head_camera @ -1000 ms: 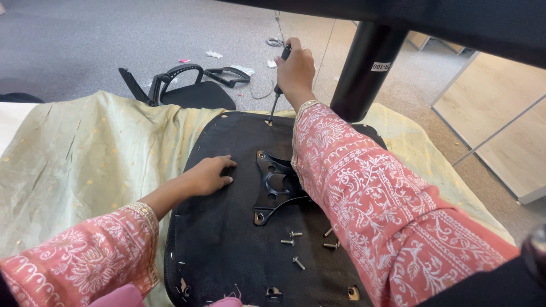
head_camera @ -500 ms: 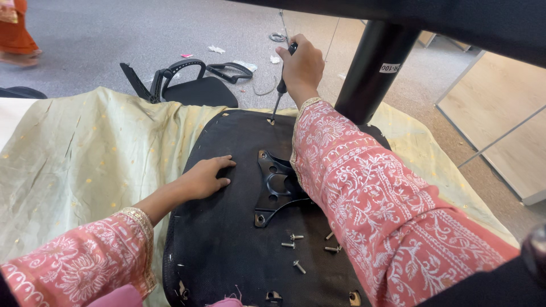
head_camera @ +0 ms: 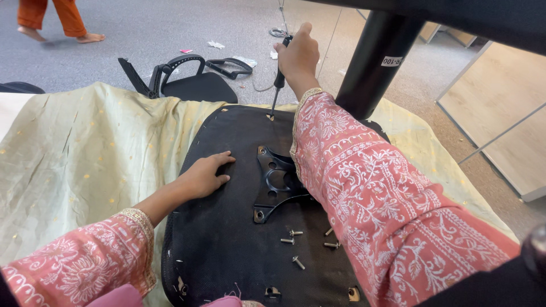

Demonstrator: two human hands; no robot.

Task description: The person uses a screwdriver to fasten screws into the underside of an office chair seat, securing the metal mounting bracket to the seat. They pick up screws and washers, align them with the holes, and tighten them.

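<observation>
Right grip (head_camera: 298, 54) clenched round my screwdriver (head_camera: 277, 85), tip below in the seat base (head_camera: 227, 239) hole; left grip (head_camera: 206, 175) spread flat nearer me. Tilting could slip the tip

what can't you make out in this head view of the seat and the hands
- Screwdriver tip: too small to tell whether it sits in a screw.
- Metal bracket: right part hidden by the right sleeve.
- Loose screws: some may lie under that sleeve.
- Right hand fingers: wrapped round the handle, seen from behind.
</observation>
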